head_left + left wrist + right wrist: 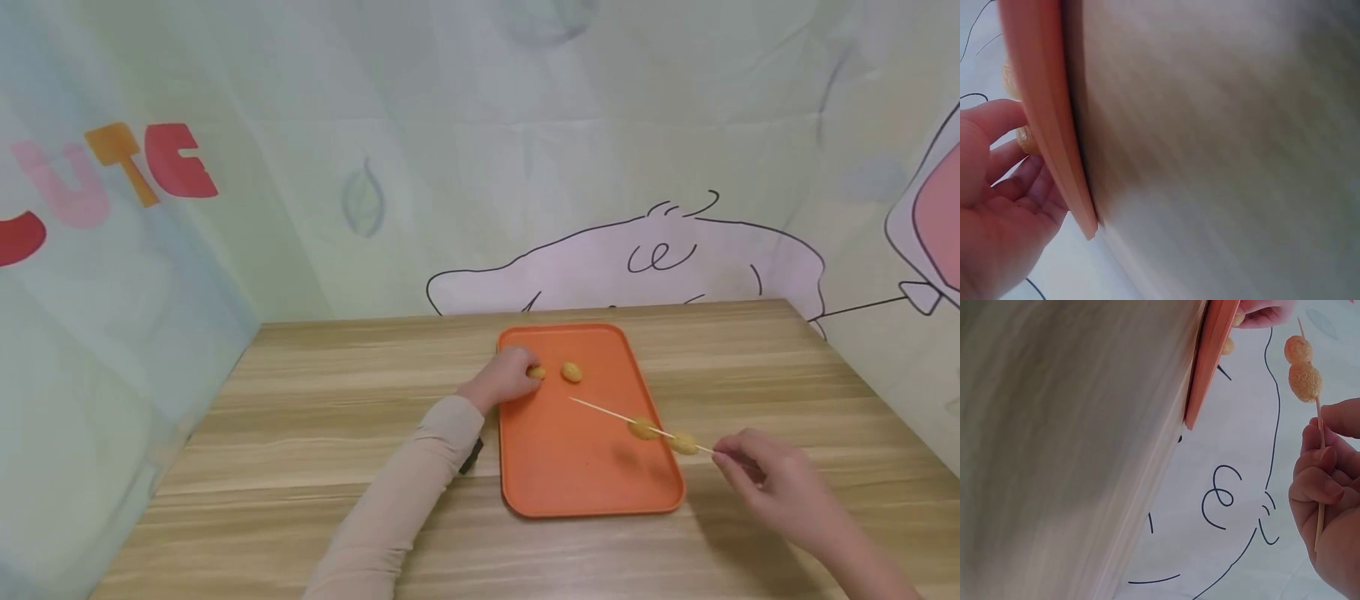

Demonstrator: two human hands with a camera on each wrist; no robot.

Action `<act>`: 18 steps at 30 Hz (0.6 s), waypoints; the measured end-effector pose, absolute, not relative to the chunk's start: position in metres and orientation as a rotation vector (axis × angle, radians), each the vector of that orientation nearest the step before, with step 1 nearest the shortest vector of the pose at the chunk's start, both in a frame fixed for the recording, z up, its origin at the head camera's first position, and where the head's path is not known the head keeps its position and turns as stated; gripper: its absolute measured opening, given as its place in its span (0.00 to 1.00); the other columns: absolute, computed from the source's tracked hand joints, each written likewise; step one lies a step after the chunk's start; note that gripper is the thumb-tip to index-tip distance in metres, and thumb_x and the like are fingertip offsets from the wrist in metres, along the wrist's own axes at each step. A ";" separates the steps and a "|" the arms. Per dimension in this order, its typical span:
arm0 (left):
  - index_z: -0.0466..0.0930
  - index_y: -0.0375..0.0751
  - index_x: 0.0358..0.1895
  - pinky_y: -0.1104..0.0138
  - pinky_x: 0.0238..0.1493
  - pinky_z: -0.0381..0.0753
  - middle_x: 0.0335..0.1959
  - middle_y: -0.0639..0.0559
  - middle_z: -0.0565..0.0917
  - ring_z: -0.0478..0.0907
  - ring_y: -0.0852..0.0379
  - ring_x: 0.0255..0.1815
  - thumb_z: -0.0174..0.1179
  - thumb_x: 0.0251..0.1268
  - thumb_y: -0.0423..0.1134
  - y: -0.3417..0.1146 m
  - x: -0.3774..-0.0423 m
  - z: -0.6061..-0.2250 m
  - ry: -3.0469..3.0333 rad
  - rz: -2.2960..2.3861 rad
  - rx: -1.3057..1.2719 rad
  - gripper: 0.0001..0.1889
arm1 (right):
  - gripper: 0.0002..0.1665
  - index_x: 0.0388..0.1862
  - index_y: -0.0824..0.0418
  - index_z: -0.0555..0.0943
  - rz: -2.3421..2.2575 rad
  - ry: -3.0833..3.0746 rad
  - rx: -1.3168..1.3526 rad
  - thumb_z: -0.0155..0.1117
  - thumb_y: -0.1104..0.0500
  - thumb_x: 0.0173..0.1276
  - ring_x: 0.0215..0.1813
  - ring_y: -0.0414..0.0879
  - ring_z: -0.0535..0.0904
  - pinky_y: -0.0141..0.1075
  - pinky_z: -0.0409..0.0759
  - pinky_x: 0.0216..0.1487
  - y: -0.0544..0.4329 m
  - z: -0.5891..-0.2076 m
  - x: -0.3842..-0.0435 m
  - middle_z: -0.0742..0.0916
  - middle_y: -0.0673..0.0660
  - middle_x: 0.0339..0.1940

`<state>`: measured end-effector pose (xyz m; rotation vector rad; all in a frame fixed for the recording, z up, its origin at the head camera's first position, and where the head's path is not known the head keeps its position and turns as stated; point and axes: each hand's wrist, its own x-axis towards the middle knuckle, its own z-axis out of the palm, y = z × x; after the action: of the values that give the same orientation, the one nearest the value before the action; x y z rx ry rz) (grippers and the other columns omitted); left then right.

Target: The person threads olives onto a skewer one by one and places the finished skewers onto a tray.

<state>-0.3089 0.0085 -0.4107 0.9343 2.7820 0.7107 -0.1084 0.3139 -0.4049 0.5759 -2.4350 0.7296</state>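
Note:
My left hand (pixel 507 377) reaches over the left side of an orange tray (pixel 570 479). Thumb and fingers pinch a small golden food ball (pixel 1027 141) there, partly hidden in the head view. Just right of it another golden ball (pixel 572 372) lies on the tray. Off the tray's right edge, my right hand (pixel 780 487) grips a thin wooden skewer (pixel 597 408) near its blunt end. Two wrinkled golden balls, an upper one (pixel 1298 349) and a lower one (pixel 1305 381), are threaded on the skewer and touch each other. Its pointed tip slants left above the tray.
The tray lies on a wood-grain table (pixel 322 400). A printed cloth backdrop (pixel 465 167) with a cartoon figure and coloured letters hangs behind the table and along its sides. A dark band (pixel 472 457) shows by the left sleeve.

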 end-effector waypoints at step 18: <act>0.83 0.34 0.40 0.65 0.41 0.74 0.34 0.49 0.77 0.71 0.54 0.36 0.62 0.59 0.31 -0.016 -0.291 -0.398 2.777 0.774 1.062 0.07 | 0.18 0.30 0.61 0.81 0.699 -2.417 0.622 0.68 0.80 0.44 0.27 0.28 0.70 0.18 0.69 0.25 0.311 -0.396 -0.113 0.79 0.45 0.26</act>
<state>-0.2913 -0.0156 -0.3978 1.0616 2.7771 0.7736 -0.1128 0.3114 -0.3959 0.6220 -2.4167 0.6989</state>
